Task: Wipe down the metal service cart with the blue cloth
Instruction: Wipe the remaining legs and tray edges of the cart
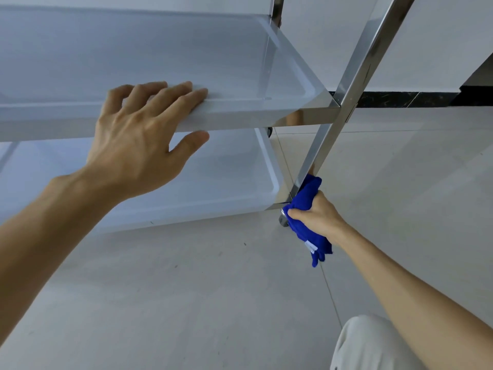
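The metal service cart [306, 113] fills the upper left, with two shelves covered in pale film and a shiny upright post [354, 76] at its near right corner. My left hand [138, 137] rests on the front rim of the middle shelf, fingers straight on top and thumb below the edge. My right hand [317, 217] grips the bunched blue cloth [306, 198] and holds it wrapped against the foot of the post, beside the lower shelf's corner. A white label shows on the cloth's hanging tail.
A caster wheel [283, 218] peeks out under the lower shelf behind the cloth. Pale floor tiles [186, 289] spread below. A dark skirting strip [400, 99] runs along the white wall. My knee in light trousers [373, 345] is at the bottom right.
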A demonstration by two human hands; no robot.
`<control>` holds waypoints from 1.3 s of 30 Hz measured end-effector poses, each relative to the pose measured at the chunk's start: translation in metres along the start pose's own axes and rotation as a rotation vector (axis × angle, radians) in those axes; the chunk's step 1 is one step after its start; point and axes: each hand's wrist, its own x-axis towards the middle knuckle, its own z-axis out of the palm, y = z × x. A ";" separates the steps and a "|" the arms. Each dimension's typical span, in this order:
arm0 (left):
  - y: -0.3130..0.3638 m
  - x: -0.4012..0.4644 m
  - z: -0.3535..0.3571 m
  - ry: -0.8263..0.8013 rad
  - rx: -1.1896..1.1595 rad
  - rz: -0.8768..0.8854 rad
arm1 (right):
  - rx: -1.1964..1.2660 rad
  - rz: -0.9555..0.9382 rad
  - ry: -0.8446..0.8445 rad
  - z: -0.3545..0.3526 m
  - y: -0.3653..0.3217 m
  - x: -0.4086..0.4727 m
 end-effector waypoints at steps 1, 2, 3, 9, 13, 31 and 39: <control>-0.003 -0.002 -0.002 0.002 -0.049 0.044 | -0.011 0.003 -0.035 -0.001 -0.005 -0.008; -0.006 -0.006 -0.003 0.016 -0.114 0.105 | -0.031 -0.024 -0.066 -0.002 -0.009 -0.016; -0.008 -0.013 -0.003 0.048 -0.182 0.170 | -0.045 -0.067 -0.091 -0.001 -0.015 -0.025; -0.027 -0.077 0.023 0.104 -0.282 0.247 | -0.071 -0.486 -0.018 0.014 -0.068 -0.032; -0.049 -0.119 0.053 -0.232 -0.183 -0.016 | -0.651 -0.824 0.110 0.025 -0.075 -0.003; -0.094 -0.169 0.092 -0.681 -0.133 -0.477 | -1.187 -0.830 0.002 0.127 -0.065 0.015; -0.089 -0.177 0.091 -0.655 -0.136 -0.497 | -1.134 -0.987 -0.048 0.209 -0.110 0.005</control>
